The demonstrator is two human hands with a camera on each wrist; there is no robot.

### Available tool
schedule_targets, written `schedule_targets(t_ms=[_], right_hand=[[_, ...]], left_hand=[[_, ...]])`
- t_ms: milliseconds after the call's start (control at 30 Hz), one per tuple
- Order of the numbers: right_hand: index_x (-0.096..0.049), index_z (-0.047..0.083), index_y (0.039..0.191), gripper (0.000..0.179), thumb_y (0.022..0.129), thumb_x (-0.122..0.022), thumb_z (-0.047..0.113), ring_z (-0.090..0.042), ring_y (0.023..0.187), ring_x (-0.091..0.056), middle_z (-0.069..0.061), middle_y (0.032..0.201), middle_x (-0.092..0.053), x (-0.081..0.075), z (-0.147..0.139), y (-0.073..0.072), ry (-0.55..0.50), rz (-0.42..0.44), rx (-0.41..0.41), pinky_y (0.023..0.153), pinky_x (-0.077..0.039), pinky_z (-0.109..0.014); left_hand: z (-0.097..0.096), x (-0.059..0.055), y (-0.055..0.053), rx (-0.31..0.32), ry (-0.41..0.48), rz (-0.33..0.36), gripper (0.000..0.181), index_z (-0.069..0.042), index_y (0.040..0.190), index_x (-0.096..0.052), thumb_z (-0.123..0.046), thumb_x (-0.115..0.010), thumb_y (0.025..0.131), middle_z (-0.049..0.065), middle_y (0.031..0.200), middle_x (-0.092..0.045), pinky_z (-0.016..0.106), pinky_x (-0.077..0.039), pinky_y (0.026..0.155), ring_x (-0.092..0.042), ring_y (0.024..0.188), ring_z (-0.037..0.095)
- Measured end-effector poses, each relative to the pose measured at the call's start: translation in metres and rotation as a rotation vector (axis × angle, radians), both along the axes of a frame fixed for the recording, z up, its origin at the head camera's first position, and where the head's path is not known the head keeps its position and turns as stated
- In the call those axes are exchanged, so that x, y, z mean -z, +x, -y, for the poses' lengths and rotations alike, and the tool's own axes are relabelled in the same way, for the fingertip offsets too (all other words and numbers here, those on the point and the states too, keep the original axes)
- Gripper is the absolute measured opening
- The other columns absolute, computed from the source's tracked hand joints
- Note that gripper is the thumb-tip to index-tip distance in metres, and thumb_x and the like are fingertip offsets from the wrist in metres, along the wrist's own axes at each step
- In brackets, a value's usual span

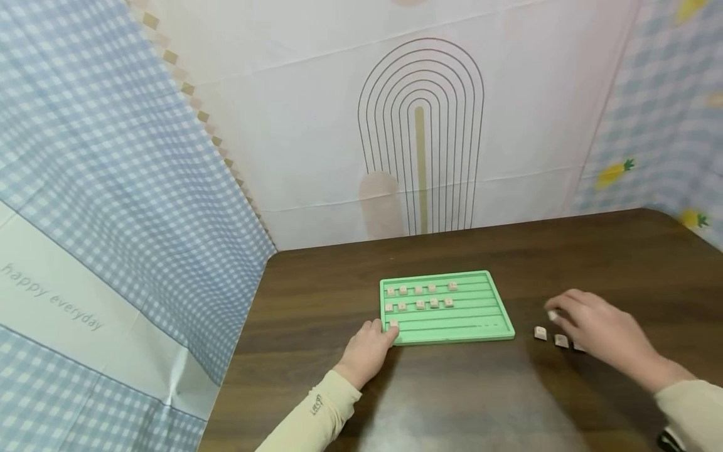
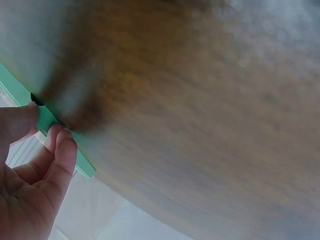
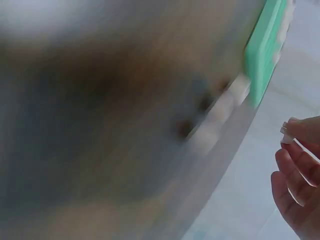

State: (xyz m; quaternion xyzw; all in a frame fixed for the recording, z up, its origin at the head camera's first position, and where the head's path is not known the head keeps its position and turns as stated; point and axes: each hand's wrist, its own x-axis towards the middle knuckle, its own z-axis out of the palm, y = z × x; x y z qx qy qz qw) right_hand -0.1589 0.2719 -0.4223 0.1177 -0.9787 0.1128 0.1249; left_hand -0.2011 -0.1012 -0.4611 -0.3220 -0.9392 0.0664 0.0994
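Observation:
A green ridged tray (image 1: pixel 463 321) lies on the table with small white keycaps (image 1: pixel 420 305) in two rows. One more keycap (image 1: pixel 393 323) sits at the left of its third row. My left hand (image 1: pixel 366 353) holds the tray's near left corner, thumb at the top by that keycap; in the left wrist view its fingers (image 2: pixel 64 150) meet the green edge. Off the tray's right side, my right hand (image 1: pixel 607 329) pinches a single keycap (image 3: pixel 286 132) between thumb and index finger. Below that hand, loose keycaps (image 1: pixel 540 333) rest on the wood, the rightmost partly hidden by it.
The dark wooden table (image 1: pixel 316 282) reaches back to a patterned cloth (image 1: pixel 316 157) hung behind it. Blue checked cloth (image 1: pixel 141 188) hangs along the left side, and more checked cloth with pineapples is at the right.

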Motion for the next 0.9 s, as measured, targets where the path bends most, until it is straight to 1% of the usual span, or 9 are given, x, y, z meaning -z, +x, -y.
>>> schedule_targets(t_ms=[67, 133, 300, 367, 467, 600, 733, 833, 900], right_hand=[[-0.066, 0.008, 0.097, 0.016, 0.082, -0.067, 0.015, -0.025, 0.078, -0.062, -0.008, 0.093, -0.064, 0.005, -0.019, 0.005, 0.018, 0.041, 0.036, 0.052, -0.046, -0.035], [-0.066, 0.006, 0.097, 0.016, 0.083, -0.066, 0.014, -0.025, 0.076, -0.061, -0.009, 0.091, -0.063, 0.011, -0.034, 0.009, 0.024, 0.12, 0.067, 0.054, -0.046, -0.037], [-0.065, 0.004, 0.091, 0.012, 0.081, -0.066, 0.011, -0.02, 0.069, -0.058, -0.006, 0.082, -0.061, 0.032, -0.053, 0.013, 0.034, 0.261, 0.082, 0.056, -0.046, -0.037], [-0.064, 0.003, 0.09, 0.011, 0.081, -0.066, 0.01, -0.018, 0.067, -0.057, -0.004, 0.08, -0.06, 0.038, -0.054, 0.011, 0.04, 0.286, 0.078, 0.055, -0.046, -0.036], [-0.064, 0.003, 0.09, 0.011, 0.08, -0.067, 0.01, -0.017, 0.066, -0.055, -0.003, 0.079, -0.059, 0.044, -0.053, 0.008, 0.044, 0.284, 0.08, 0.054, -0.045, -0.035], [-0.064, 0.002, 0.092, 0.014, 0.081, -0.066, 0.009, -0.016, 0.066, -0.054, -0.004, 0.08, -0.058, 0.045, -0.053, 0.006, 0.037, 0.304, 0.097, 0.053, -0.044, -0.035], [-0.062, -0.001, 0.1, 0.025, 0.08, -0.068, 0.013, -0.023, 0.073, -0.058, -0.008, 0.086, -0.059, 0.04, -0.056, 0.006, 0.021, 0.346, 0.1, 0.058, -0.045, -0.04], [-0.059, -0.004, 0.107, 0.034, 0.078, -0.069, 0.011, -0.035, 0.083, -0.059, -0.017, 0.094, -0.061, 0.03, -0.054, 0.004, 0.014, 0.327, 0.094, 0.062, -0.046, -0.044], [-0.057, -0.004, 0.112, 0.039, 0.077, -0.069, 0.01, -0.04, 0.088, -0.058, -0.023, 0.102, -0.06, 0.02, -0.047, 0.0, 0.011, 0.292, 0.076, 0.063, -0.047, -0.045]], left_hand=[[0.001, 0.0, 0.0, 0.011, 0.004, -0.019, 0.027, -0.016, 0.119, -0.053, -0.014, -0.054, 0.092, 0.01, 0.093, -0.058, 0.026, -0.047, 0.054, -0.054, 0.076, 0.019], [0.001, -0.001, 0.0, 0.022, 0.009, -0.038, 0.026, -0.016, 0.117, -0.054, -0.015, -0.055, 0.091, 0.009, 0.091, -0.058, 0.026, -0.048, 0.054, -0.054, 0.074, 0.019], [0.001, -0.001, 0.0, 0.042, 0.022, -0.074, 0.025, -0.015, 0.114, -0.056, -0.017, -0.058, 0.089, 0.009, 0.086, -0.059, 0.026, -0.048, 0.053, -0.055, 0.071, 0.018], [0.003, -0.002, -0.001, 0.041, 0.026, -0.078, 0.025, -0.015, 0.114, -0.057, -0.016, -0.058, 0.089, 0.009, 0.085, -0.059, 0.026, -0.049, 0.053, -0.056, 0.07, 0.018], [0.003, -0.003, -0.001, 0.045, 0.035, -0.072, 0.025, -0.014, 0.114, -0.057, -0.016, -0.058, 0.09, 0.009, 0.086, -0.06, 0.026, -0.049, 0.054, -0.057, 0.071, 0.018], [0.003, -0.003, 0.0, 0.045, 0.035, -0.06, 0.024, -0.014, 0.115, -0.057, -0.015, -0.056, 0.091, 0.009, 0.089, -0.061, 0.026, -0.049, 0.056, -0.057, 0.073, 0.018], [0.002, -0.004, -0.001, 0.039, 0.025, -0.037, 0.023, -0.014, 0.114, -0.057, -0.015, -0.055, 0.091, 0.008, 0.088, -0.061, 0.026, -0.049, 0.057, -0.057, 0.074, 0.018], [0.002, -0.005, -0.001, 0.034, 0.015, -0.013, 0.023, -0.015, 0.115, -0.056, -0.018, -0.054, 0.092, 0.008, 0.088, -0.061, 0.026, -0.049, 0.056, -0.057, 0.074, 0.018], [0.003, -0.005, -0.002, 0.034, 0.006, -0.005, 0.024, -0.015, 0.116, -0.055, -0.017, -0.053, 0.092, 0.008, 0.087, -0.061, 0.026, -0.049, 0.056, -0.057, 0.074, 0.018]])
